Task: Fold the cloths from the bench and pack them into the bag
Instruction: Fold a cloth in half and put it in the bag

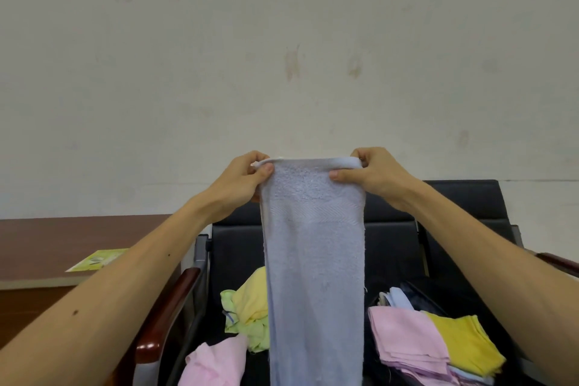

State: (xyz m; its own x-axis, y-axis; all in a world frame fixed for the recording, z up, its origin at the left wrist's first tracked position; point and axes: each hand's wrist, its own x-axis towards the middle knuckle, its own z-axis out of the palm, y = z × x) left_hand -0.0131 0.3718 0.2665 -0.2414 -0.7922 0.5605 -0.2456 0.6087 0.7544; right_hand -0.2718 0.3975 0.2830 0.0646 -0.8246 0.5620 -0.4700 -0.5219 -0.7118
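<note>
Two bare hands hold a long pale blue terry cloth [315, 260] up by its top edge. The left hand [247, 177] pinches the left corner, thumb on the near face and fingers curled behind. The right hand [368, 171] grips the right corner the same way. The top hem runs taut between them, and the cloth hangs straight down as a narrow strip in front of the black padded bench [391, 244], its lower end out of view.

On the seat to the left of the strip lie a crumpled pale yellow cloth [250, 301] and a crumpled pink cloth [216, 363]. To the right sits a stack of folded cloths, pink [404, 341] beside bright yellow [463, 345]. Just behind the stack is a dark fabric item [419, 294], perhaps the bag, though I cannot tell.

The bench has a glossy reddish wooden armrest [169, 307]. Left of it stands a brown wooden table [62, 238] with a yellow-green leaflet [97, 260] on it. A stained off-white wall [282, 41] fills the background.
</note>
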